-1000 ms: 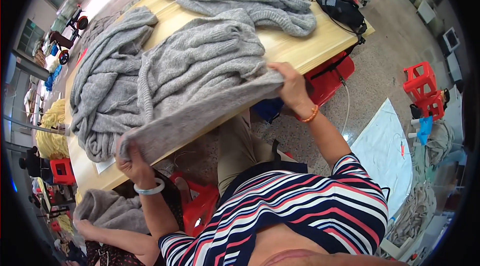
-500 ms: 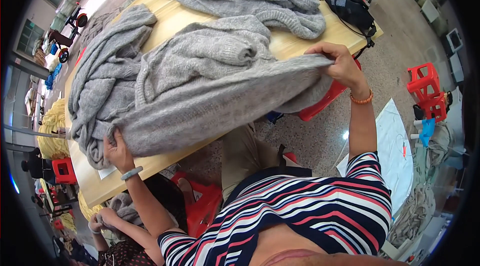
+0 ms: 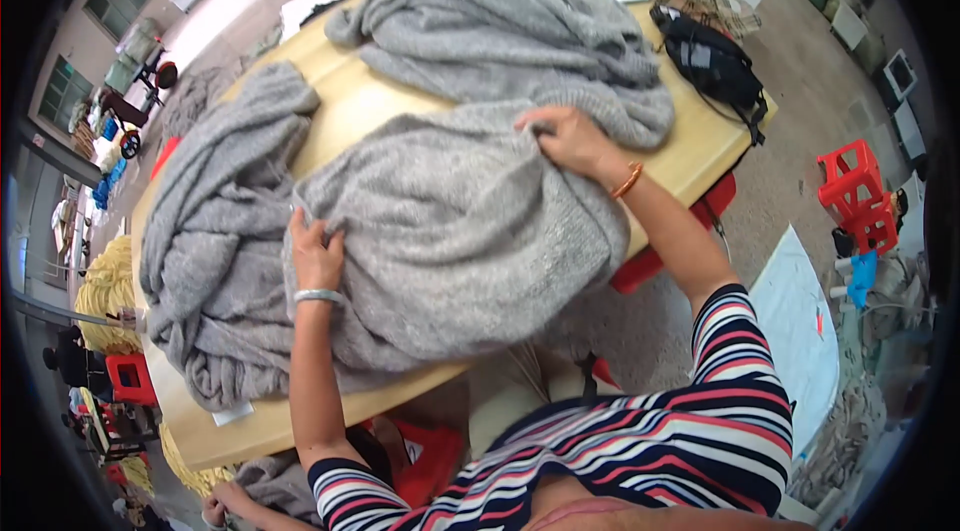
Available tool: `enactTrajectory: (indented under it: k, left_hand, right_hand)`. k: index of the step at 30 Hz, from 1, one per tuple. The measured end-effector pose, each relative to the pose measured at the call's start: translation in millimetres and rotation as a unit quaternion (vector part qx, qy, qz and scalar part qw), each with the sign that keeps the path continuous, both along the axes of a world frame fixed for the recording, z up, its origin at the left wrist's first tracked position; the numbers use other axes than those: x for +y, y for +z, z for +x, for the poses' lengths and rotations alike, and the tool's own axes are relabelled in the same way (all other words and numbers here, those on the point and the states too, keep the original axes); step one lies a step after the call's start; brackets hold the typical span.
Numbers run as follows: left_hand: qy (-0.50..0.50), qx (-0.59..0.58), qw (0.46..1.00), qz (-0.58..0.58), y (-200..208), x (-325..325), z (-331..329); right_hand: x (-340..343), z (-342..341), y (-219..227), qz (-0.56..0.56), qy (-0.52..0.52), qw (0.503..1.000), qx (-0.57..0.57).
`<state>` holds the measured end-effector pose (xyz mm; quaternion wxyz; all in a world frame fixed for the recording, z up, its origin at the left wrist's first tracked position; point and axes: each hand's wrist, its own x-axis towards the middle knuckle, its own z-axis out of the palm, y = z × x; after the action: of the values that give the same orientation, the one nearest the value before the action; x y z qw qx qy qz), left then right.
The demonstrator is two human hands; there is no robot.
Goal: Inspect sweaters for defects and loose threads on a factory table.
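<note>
Light grey knitted garment (image 3: 455, 246): spread in loose folds over the near side of a pale wooden table (image 3: 345, 116), sagging past the near edge toward the striped shirt (image 3: 640, 441) of the wearer. Left bare hand (image 3: 318, 249), with pale smooth bangle (image 3: 318, 297) at the wrist: clamped on the garment's left edge, fingers bent. Right bare hand (image 3: 568, 143), with orange beaded bracelet (image 3: 628, 180): clamped on the garment's far edge, toward its right end. Both hands well apart, with grey cloth between.

Also on the table: heap of grey knitwear (image 3: 220, 231) to the left, touching the garment; larger heap of grey knitwear (image 3: 500, 21) at the far side; black fabric bag (image 3: 708, 59) with straps, near the right edge.

On the floor, at right: red plastic stools (image 3: 850, 181); broad white sheet (image 3: 800, 331). At lower left: hand of a co-worker (image 3: 222, 505), beside more grey cloth (image 3: 280, 484).
</note>
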<state>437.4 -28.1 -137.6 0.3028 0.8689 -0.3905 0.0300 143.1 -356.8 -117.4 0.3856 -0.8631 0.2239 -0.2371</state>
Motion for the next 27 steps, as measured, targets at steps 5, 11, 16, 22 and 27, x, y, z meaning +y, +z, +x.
enactTrajectory:
  k: [5,11,16,22,27]
  left_hand:
    - [-0.016,-0.103,0.994,-0.012,-37.7,9.2,25.7]
    - [0.013,0.006,0.997,-0.08,-12.0,31.5,28.7]
    - [0.016,0.162,0.943,-0.29,15.0,75.0,35.3]
    - [-0.024,0.3,0.822,-0.483,84.0,122.4,-27.6]
    - [-0.101,0.278,0.852,-0.432,87.0,135.4,-114.6]
  right_hand:
    - [5.4,22.4,-45.0,-0.113,-0.071,0.982,0.135]
    - [-15.8,16.1,-44.2,-0.082,-0.031,0.981,0.17]
    - [-26.4,-12.0,-14.0,-0.129,-0.064,0.989,0.027]
    - [-90.9,-87.9,57.2,-0.236,-0.285,0.911,-0.18]
    - [-117.8,-149.2,95.4,-0.227,-0.322,0.892,-0.22]
